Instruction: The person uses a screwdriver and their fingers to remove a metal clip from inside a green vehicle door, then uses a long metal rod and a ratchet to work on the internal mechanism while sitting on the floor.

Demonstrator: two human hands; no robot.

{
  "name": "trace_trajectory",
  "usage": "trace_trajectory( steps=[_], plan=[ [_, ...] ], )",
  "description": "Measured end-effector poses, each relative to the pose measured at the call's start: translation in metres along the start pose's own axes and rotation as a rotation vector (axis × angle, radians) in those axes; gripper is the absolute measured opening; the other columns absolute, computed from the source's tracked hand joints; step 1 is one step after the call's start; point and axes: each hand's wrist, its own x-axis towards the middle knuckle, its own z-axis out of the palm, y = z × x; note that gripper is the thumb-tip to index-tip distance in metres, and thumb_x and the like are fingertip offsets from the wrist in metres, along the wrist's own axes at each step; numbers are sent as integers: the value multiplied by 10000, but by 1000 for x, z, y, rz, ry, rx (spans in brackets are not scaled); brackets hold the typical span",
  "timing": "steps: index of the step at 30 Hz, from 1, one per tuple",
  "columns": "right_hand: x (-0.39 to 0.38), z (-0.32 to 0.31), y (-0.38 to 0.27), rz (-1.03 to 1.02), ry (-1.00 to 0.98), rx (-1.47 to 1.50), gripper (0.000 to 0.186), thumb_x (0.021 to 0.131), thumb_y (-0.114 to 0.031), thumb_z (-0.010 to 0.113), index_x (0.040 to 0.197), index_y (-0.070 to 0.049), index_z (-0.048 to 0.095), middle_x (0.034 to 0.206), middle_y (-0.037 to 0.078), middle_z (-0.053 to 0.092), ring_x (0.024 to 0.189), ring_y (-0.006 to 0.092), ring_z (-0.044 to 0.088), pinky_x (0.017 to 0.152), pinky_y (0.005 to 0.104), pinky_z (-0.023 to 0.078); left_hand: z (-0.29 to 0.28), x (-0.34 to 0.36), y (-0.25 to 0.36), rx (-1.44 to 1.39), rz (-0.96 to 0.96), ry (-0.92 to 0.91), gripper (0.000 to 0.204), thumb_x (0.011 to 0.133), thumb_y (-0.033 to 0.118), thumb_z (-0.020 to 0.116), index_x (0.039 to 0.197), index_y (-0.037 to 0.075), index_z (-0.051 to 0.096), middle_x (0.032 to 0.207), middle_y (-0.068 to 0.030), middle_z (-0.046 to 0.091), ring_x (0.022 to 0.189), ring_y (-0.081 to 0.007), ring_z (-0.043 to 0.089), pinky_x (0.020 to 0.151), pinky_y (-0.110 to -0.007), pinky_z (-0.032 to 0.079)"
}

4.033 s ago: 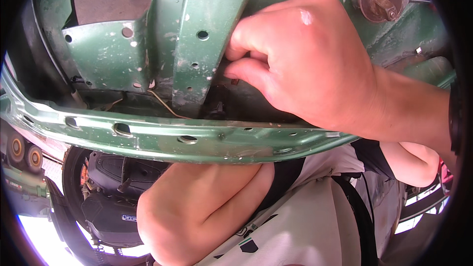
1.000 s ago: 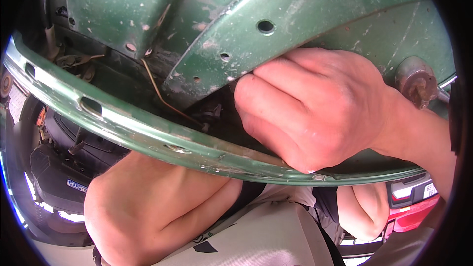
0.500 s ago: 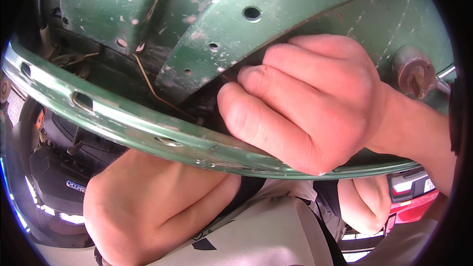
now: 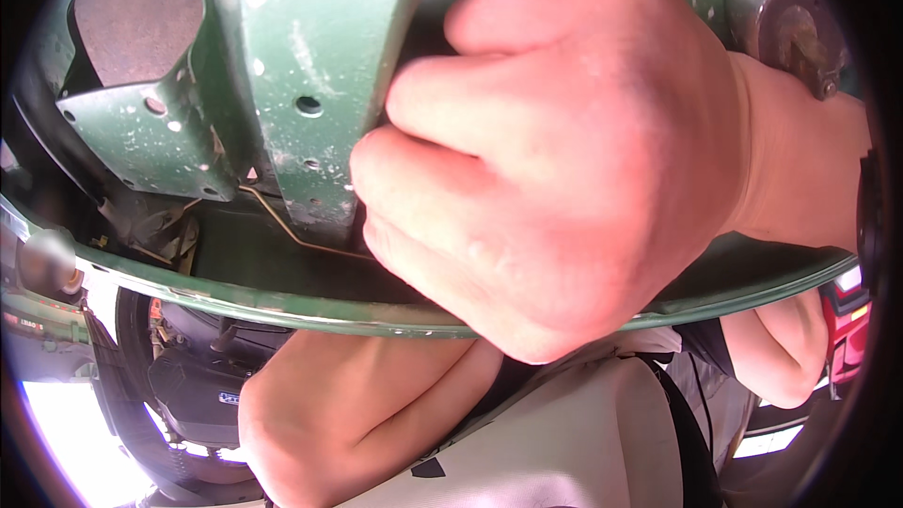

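A large green metal panel, chipped and pierced with holes, fills the upper part of the head view, with a curved flanged lip along its lower edge. My right hand is very close to the camera, its back showing and its fingers curled against the dark gap beside a raised rib of the panel. Whatever those fingers hold is hidden. A thin tan line runs through the recess to the left of the hand. A round metal fitting with a lug sits behind my wrist. My left hand is out of view.
Bare bent legs and light grey cloth show below the lip. A black engine-like housing with a tyre is at lower left. A red vehicle part shows at the right edge, and a blurred grey object at the left.
My curled right hand has risen and looms larger than half a second ago. The camera's angle has shifted, so the panel's cut-out at upper left is in view again.
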Motion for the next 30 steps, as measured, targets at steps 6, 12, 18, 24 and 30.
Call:
trace_trajectory(
  steps=[6, 12, 18, 24, 30],
  plan=[
    [4, 1, -10, 17, -17, 5, 190, 598, -122, 707, 742, -13, 649, 710, 29, 561, 579, 157, 506, 491, 272, 382, -6, 0, 6, 27, 5, -46, 369, 718, 47, 707, 1062, -81, 741, 1143, -216, 714, 1058, -338, 693, 914, -384, 552],
    [-5, 14, -13, 110, 112, 8, 179, 610, -121, 711, 741, -17, 647, 713, 25, 552, 593, 158, 504, 503, 278, 381, -4, 19, 2, 27, 1, -64, 367, 702, 37, 707, 1046, -85, 743, 1126, -219, 716, 1041, -334, 697, 902, -378, 554],
    [-1, 19, -14, 150, 217, 11, 169, 623, -121, 715, 740, -22, 646, 716, 21, 543, 608, 160, 501, 514, 284, 380, -6, -1, 2, 32, -9, -49, 365, 686, 27, 706, 1031, -88, 744, 1109, -222, 717, 1024, -330, 701, 890, -371, 555],
    [-5, 20, -15, 177, 273, 6, 159, 635, -120, 719, 739, -26, 644, 719, 16, 534, 622, 161, 498, 525, 290, 380, -3, -7, 3, 20, -7, -45, 364, 670, 17, 706, 1015, -91, 745, 1092, -225, 718, 1007, -327, 705, 878, -365, 557],
    [-6, 24, -12, 191, 258, -3, 150, 647, -119, 724, 738, -30, 643, 723, 12, 525, 636, 163, 495, 536, 296, 379, -4, -7, -7, -12, -9, -25, 362, 653, 7, 706, 999, -94, 746, 1074, -228, 719, 990, -323, 708, 866, -358, 558]
  ],
)
